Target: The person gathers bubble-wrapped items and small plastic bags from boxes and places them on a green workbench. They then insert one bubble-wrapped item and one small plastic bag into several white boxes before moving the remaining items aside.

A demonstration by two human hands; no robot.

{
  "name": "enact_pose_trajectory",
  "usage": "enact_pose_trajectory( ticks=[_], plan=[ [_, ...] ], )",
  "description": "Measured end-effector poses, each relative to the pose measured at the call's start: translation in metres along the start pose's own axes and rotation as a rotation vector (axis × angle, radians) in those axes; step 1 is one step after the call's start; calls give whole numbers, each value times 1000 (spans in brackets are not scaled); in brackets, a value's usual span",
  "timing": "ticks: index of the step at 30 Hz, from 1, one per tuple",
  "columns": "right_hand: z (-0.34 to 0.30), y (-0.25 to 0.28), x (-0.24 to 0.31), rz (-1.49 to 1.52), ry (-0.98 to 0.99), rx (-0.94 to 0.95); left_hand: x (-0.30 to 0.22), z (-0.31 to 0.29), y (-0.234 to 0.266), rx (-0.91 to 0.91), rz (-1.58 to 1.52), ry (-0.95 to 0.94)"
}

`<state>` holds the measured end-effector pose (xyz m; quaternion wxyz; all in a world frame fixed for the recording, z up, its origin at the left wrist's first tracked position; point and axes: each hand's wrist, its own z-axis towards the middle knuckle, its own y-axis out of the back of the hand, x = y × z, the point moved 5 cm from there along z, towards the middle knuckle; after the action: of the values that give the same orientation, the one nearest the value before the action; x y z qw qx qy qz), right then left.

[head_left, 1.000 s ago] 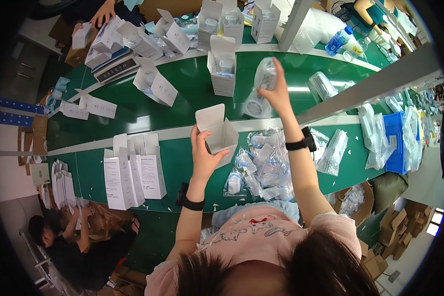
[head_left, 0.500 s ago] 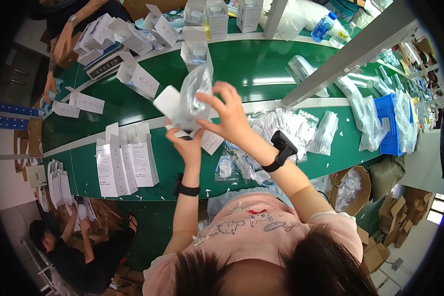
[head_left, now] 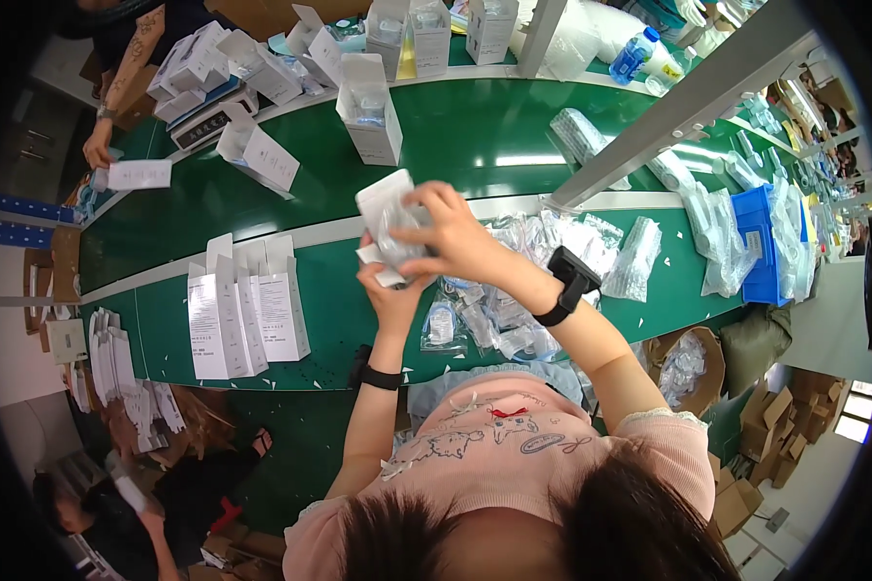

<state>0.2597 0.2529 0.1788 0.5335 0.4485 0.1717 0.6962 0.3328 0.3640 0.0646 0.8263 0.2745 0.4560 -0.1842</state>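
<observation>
My left hand (head_left: 393, 298) is closed round the lower part of an open white carton (head_left: 383, 189), tilted above the near edge of the bench. My right hand (head_left: 452, 230) pinches a clear plastic bag (head_left: 394, 225) at the carton's mouth, with part of the bag inside. What the bag contains is too blurred to tell. Several empty-looking white cartons (head_left: 225, 324) stand in a row to the left. Close to my right forearm lies a pile of clear bags (head_left: 494, 315) with small parts in them.
Open filled cartons (head_left: 368, 121) stand on the green belt (head_left: 475, 126). A grey metal post (head_left: 683, 121) slants across the right side, before a blue bin (head_left: 761, 242). At far left a co-worker's hand (head_left: 99, 145) is by a white carton (head_left: 140, 174). Another person sits lower left.
The bag has gone lower into the carton, and both hands have shifted slightly right. Cartons on the belt have slid left. The co-worker's hand at far left has moved down to a carton.
</observation>
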Motion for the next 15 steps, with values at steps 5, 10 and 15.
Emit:
enact_pose_trajectory(
  ticks=[5,10,15],
  plan=[
    [-73,-29,-72,305,-394,-133,11,7,6,-34,-186,71],
    [-107,-70,-117,-336,-569,342,-12,8,-11,103,-171,-103],
    [-123,-78,-141,-119,-532,486,-49,25,-7,263,-8,-137]
  ],
)
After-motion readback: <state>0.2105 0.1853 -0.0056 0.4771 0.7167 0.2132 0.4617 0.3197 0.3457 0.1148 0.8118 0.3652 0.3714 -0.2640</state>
